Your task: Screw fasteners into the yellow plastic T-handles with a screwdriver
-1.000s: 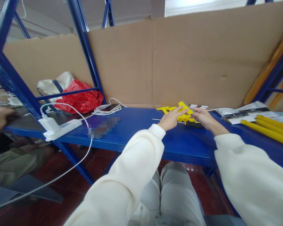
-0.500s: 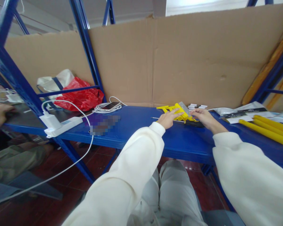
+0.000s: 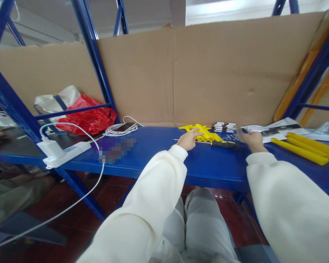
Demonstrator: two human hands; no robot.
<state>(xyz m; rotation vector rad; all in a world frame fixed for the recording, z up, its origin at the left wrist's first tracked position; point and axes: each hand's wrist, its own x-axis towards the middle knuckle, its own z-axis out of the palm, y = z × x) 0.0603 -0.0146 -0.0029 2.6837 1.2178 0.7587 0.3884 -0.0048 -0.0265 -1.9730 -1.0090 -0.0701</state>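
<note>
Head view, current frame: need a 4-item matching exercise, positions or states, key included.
1. left hand
2. screwdriver
3. long yellow tubes
4. red bag

A. right of the right hand
B. farther back than the white power strip, near the cardboard
C. at the small yellow pieces
D. black-handled, lying on the blue shelf

Pairs: 1-C, 2-D, 3-A, 4-B
</note>
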